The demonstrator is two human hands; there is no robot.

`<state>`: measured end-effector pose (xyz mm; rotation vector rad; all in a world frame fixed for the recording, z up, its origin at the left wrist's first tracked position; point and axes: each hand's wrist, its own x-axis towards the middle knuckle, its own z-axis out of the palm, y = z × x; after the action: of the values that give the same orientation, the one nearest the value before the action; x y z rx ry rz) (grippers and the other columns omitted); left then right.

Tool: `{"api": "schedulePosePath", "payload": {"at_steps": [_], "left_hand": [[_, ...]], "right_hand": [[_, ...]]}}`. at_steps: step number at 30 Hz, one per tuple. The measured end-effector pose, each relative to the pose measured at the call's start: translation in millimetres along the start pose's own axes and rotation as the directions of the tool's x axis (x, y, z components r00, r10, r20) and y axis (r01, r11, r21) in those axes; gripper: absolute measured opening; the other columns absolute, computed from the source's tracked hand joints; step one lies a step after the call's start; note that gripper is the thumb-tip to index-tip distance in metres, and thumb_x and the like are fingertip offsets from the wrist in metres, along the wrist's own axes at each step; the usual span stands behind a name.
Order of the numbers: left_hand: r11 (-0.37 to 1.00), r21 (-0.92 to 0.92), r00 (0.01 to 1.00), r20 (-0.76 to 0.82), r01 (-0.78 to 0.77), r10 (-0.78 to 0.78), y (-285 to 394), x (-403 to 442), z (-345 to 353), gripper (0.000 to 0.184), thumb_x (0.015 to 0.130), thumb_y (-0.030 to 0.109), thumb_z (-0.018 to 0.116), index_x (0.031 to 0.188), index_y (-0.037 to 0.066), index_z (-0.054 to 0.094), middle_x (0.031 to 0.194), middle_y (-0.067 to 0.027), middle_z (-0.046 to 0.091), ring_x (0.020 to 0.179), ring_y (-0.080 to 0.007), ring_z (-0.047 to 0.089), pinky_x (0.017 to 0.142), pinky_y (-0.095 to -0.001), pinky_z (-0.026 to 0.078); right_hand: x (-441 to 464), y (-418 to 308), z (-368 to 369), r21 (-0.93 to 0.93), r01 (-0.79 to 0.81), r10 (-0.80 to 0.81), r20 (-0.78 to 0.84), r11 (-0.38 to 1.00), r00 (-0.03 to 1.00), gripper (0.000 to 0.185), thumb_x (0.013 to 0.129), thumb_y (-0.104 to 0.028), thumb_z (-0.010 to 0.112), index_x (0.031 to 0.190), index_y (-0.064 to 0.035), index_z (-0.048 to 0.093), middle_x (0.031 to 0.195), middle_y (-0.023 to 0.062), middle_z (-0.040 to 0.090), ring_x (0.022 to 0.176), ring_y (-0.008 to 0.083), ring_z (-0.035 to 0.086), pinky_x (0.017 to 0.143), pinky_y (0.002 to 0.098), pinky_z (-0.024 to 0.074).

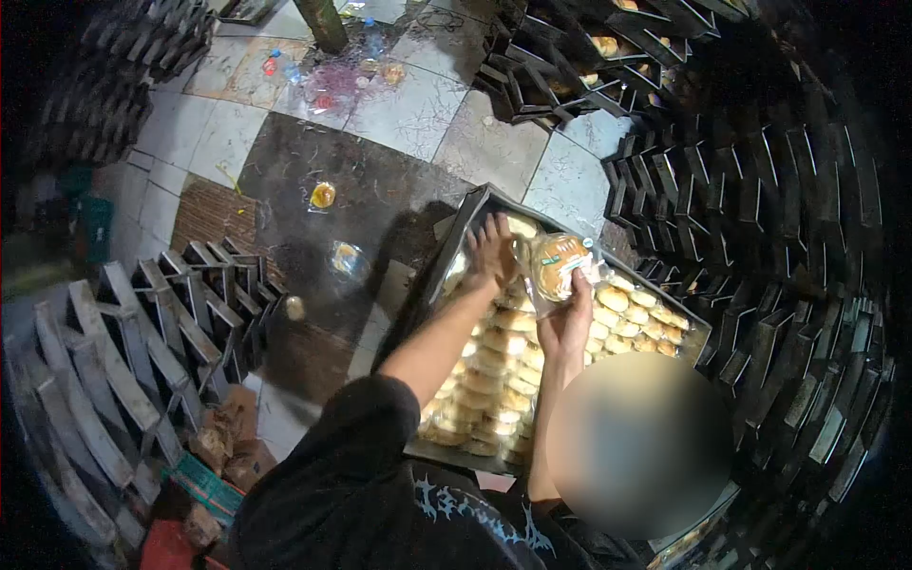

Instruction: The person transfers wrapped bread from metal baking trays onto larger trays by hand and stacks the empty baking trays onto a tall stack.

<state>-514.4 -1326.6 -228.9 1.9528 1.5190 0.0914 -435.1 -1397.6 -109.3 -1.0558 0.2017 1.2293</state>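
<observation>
My left hand (491,256) reaches over the far left corner of a dark metal tray (698,340), fingers stretched out above the buns there. Whether it touches them I cannot tell. Rows of golden round buns (499,366) fill the tray. In my right hand (570,321) is a clear plastic bag of buns (559,266) with green and white print, the thumb lying on its front. The bag is held up over the tray's far side. A blurred patch hides the tray's near right part and some of my right forearm.
Stacked dark metal trays stand at the right (731,180) and left (123,370). On the tiled floor (399,123) lie a wrapped bun (323,196), a plastic bag (348,259) and bottles near a post (321,24). A green crate (204,486) sits at lower left.
</observation>
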Motion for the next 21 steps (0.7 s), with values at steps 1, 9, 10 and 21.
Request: {"api": "schedulePosePath", "payload": {"at_steps": [1,9,10,21], "left_hand": [[0.987,0.157,0.999,0.045,-0.036,0.030,4,2,5,0.067,0.085,0.039,0.052,0.133,-0.004,0.034,0.144,-0.0250,0.025,0.131,-0.0393,0.029,0.108,-0.0590,0.013],[0.926,-0.189,0.941,-0.152,-0.327,0.302,9,-22,-10,0.063,0.087,0.031,0.040,0.136,-0.006,0.027,0.141,-0.0252,0.030,0.133,-0.0430,0.023,0.106,-0.0584,0.021],[0.930,-0.176,0.944,-0.134,-0.323,0.302,10,-27,-12,0.062,0.087,0.030,0.041,0.136,-0.006,0.027,0.141,-0.0253,0.029,0.133,-0.0429,0.023,0.106,-0.0583,0.021],[0.924,-0.001,0.923,0.029,-0.383,0.383,31,-120,-17,0.060,0.089,0.025,0.042,0.138,-0.005,0.025,0.142,-0.0262,0.028,0.134,-0.0425,0.020,0.107,-0.0566,0.021]], "right_hand": [[-2,-1,10,0.029,-0.005,0.005,-0.006,1.000,1.000,0.036,0.092,-0.022,0.051,0.120,-0.0008,0.049,0.115,0.0105,0.059,0.105,0.0221,0.057,0.091,0.0395,0.0476],[71,69,28,-0.392,-0.208,0.071,-0.336,0.896,0.939,0.056,0.083,-0.030,0.056,0.128,0.0005,0.042,0.123,0.0154,0.053,0.111,0.0351,0.052,0.101,0.0439,0.0371],[81,73,22,-0.897,-0.167,-0.187,-0.262,0.410,0.947,0.063,0.082,-0.044,0.052,0.125,0.0018,0.042,0.120,0.0203,0.055,0.111,0.0403,0.051,0.107,0.0385,0.0258],[59,102,59,-0.905,0.197,-0.756,-0.177,0.376,0.630,0.047,0.093,-0.022,0.052,0.121,0.0109,0.033,0.114,0.0276,0.046,0.105,0.0325,0.047,0.096,0.0404,0.0332]]}}
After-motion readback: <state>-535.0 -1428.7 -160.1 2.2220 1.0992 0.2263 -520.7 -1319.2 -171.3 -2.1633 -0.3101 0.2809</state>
